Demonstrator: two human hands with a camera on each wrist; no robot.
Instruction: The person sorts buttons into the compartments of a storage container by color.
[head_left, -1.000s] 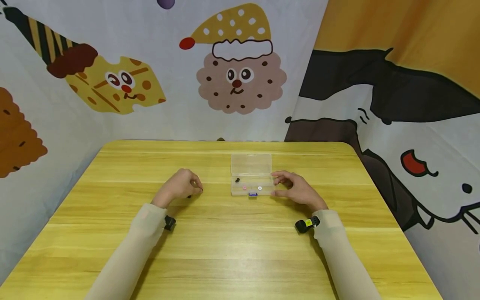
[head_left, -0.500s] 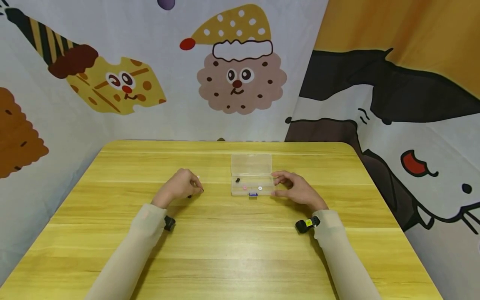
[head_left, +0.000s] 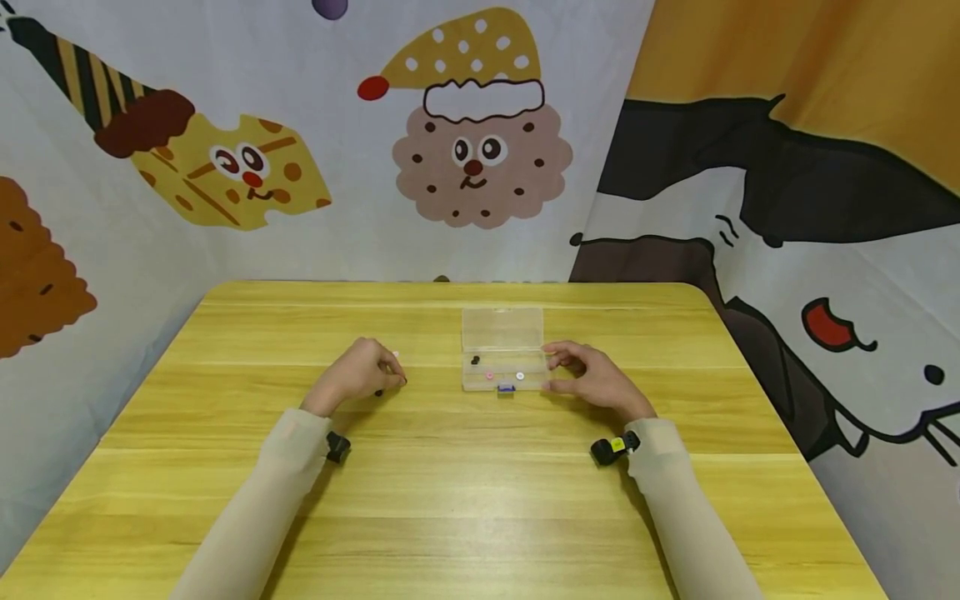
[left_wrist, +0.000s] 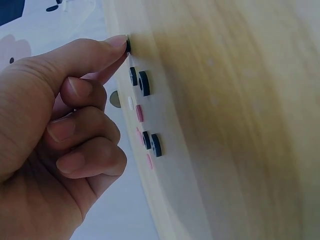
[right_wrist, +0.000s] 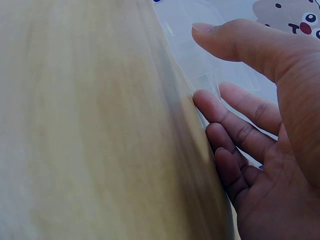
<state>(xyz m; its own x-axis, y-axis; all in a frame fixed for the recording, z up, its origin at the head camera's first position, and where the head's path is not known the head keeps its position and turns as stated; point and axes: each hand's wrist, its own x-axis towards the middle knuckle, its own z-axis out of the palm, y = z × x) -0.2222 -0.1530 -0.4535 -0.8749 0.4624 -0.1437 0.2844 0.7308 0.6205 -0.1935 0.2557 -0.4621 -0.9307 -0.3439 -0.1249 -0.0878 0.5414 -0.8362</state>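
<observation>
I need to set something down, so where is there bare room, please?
The table is bare between the sleeves, and between the left hand and the open box. Crowded: around the left hand, where buttons lie, and beside the box, by the right hand.

The thumb and forefinger of the left hand cover all but an edge of the pinched dark disc. In the head view, the same hand obscures most of the loose discs; the left wrist view shows them nearly edge-on, faces not readable. Dark pieces, far left inside the clear box, are too small to count. The right wrist view crops the box. Both sleeves exit the head view's near edge.
</observation>
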